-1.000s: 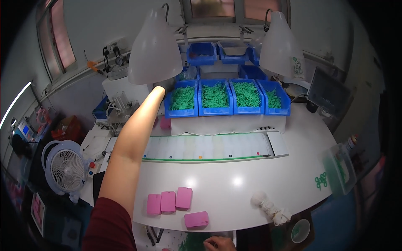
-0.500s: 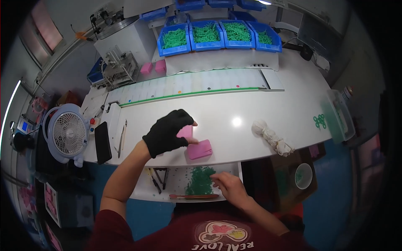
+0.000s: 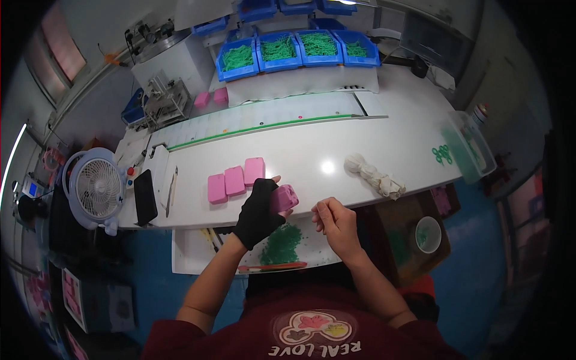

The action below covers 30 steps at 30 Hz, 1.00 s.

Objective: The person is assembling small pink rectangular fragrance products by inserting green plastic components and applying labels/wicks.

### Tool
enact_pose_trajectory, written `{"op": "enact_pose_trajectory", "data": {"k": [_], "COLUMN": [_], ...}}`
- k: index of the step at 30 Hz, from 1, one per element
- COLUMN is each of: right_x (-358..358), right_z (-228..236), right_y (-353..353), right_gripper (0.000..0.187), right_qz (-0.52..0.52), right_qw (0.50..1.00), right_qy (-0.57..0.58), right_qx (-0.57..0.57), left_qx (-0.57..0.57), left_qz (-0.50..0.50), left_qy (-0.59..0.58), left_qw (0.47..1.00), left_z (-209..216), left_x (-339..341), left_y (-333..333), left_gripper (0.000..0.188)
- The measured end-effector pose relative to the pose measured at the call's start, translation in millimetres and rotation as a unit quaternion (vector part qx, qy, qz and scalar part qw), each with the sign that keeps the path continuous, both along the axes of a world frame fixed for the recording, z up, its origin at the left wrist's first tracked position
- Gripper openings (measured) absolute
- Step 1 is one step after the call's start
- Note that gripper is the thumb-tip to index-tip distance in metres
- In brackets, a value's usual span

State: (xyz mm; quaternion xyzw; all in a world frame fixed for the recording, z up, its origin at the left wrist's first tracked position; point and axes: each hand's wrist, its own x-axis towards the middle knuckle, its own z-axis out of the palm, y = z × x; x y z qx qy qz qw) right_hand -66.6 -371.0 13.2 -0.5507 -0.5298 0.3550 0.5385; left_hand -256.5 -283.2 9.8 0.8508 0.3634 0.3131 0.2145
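Note:
My left hand (image 3: 258,215), in a black glove with bare fingertips, grips a pink block (image 3: 285,199) above the table's front edge. Notches show at the block's right end. Close to its right, my right hand (image 3: 337,227) is bare, with thumb and fingers pinched together; anything between them is too small to make out. Three more pink blocks, a left one (image 3: 216,189), a middle one (image 3: 234,181) and a right one (image 3: 254,171), lie side by side on the table. Below my hands, small green pieces (image 3: 282,246) are heaped in a pulled-out white drawer (image 3: 187,255).
A red stick-like tool (image 3: 273,267) lies along the drawer's front. White cloth bundle (image 3: 375,176), green rings (image 3: 442,155) and a clear bin (image 3: 471,147) are rightward. Leftward are a black slab (image 3: 144,198) and a fan (image 3: 96,186). Blue bins (image 3: 279,51) of green strands stand behind.
My left hand has closed on a pink block and lifted it off the table, uncovering the row at left. My right hand has risen from the drawer toward it. The view has shifted slightly.

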Motion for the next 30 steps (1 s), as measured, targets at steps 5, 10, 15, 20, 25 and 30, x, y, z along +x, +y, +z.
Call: {"op": "enact_pose_trajectory", "data": {"k": [5,10,15,20,25,30], "right_x": [-19.3,-24.5,-30.1,-28.1,-27.0,-21.1], "right_z": [7.8,11.8,10.5,7.0,9.3,6.4], "right_y": [8.5,9.0,10.6,14.7,18.4,16.1], "right_gripper": [0.023,0.025,0.025,0.024,0.029,0.032], "right_qz": [-0.009,0.041,0.056,0.065,0.053,0.067], "right_qw": [0.991,0.991,0.977,0.987,0.985,0.983], "right_qy": [-0.091,-0.092,-0.144,-0.06,-0.092,-0.119], "right_qx": [0.096,0.091,0.146,0.136,0.139,0.125], "left_qx": [0.034,-0.239,-0.28,-0.386,-0.338,-0.366], "left_qz": [0.026,0.017,0.037,0.003,0.045,-0.015], "left_qy": [-0.094,-0.233,-0.363,-0.503,-0.436,-0.406], "left_qw": [0.995,0.942,0.888,0.773,0.833,0.837], "left_z": [5.6,13.2,2.4,-14.5,-11.0,-5.4], "left_x": [6.1,-0.1,2.0,4.4,9.6,6.0], "left_y": [-31.4,-48.8,-54.2,-50.3,-49.3,-48.6], "left_gripper": [0.065,0.052,0.029,0.032,0.033,0.031]}}
